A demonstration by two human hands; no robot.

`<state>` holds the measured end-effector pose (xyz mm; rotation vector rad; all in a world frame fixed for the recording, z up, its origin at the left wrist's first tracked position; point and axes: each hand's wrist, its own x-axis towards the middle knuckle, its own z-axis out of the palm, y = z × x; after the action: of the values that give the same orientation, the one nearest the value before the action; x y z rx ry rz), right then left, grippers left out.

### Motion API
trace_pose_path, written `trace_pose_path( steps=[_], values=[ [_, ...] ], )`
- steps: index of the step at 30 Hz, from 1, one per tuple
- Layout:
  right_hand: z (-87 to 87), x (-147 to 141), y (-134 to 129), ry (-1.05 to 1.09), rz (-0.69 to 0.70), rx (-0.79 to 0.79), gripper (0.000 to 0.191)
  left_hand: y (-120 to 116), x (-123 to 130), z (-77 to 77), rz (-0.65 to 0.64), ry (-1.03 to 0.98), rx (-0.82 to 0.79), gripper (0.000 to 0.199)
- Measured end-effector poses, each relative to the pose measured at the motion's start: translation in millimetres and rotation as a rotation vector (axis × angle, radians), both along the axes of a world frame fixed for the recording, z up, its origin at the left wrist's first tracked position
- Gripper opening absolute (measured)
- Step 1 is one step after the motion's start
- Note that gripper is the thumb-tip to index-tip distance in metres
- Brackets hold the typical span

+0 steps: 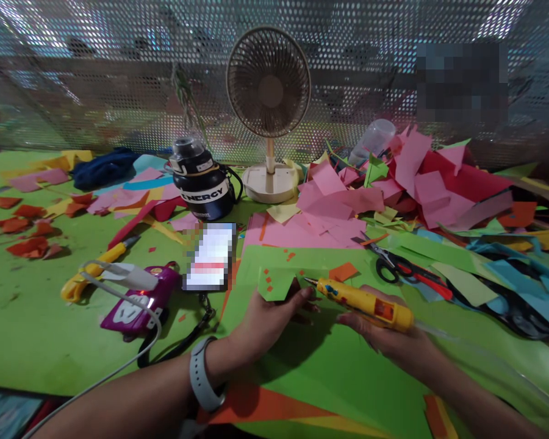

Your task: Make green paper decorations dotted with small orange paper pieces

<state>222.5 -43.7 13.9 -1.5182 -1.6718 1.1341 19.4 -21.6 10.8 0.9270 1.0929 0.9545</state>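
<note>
My left hand point(277, 317), wearing a grey watch band, pinches a small light green piece of paper point(274, 281) that carries a few tiny orange bits. In my right hand point(384, 332) is a yellow pen-shaped tool point(363, 303) with a thin pointed tip and a pale cord trailing right. Its tip is close to the right side of the paper piece; whether they touch I cannot tell. Beneath both hands lies a large green sheet point(329, 378). An orange scrap point(343, 271) rests just beyond the tool.
A fan point(269, 91) and a dark bottle point(204, 189) stand at the back. Pink paper scraps point(333, 201) pile up right of them. Scissors point(388, 262) lie right, a phone point(210, 256) left. A purple device point(141, 302) with a cable and a yellow cutter point(91, 271) are further left.
</note>
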Motion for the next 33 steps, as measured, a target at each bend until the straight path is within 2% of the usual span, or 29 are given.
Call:
trace_pose_path(
  steps=[11,17,26,29,33],
  values=[
    [0.5,-0.2,-1.3,0.024,-0.009,-0.038,0.034,-0.1,0.9,1.4,-0.001,-0.003,0.014,0.020],
    [-2.8,1.0,-1.4,0.017,-0.010,-0.056,0.035,0.8,-1.0,-1.4,-0.047,0.056,0.121,0.019],
    [4.3,-0.3,0.0,0.005,0.013,-0.054,0.037,2.2,0.5,-4.8,-0.002,0.067,0.184,0.021],
    [4.6,0.6,0.3,-0.037,0.017,-0.028,0.036,1.5,-1.3,-5.8,0.003,0.085,0.206,0.017],
    [9.5,1.1,0.1,-0.140,0.031,0.035,0.035,0.7,-5.3,-9.5,0.018,0.157,0.332,0.010]
  ],
)
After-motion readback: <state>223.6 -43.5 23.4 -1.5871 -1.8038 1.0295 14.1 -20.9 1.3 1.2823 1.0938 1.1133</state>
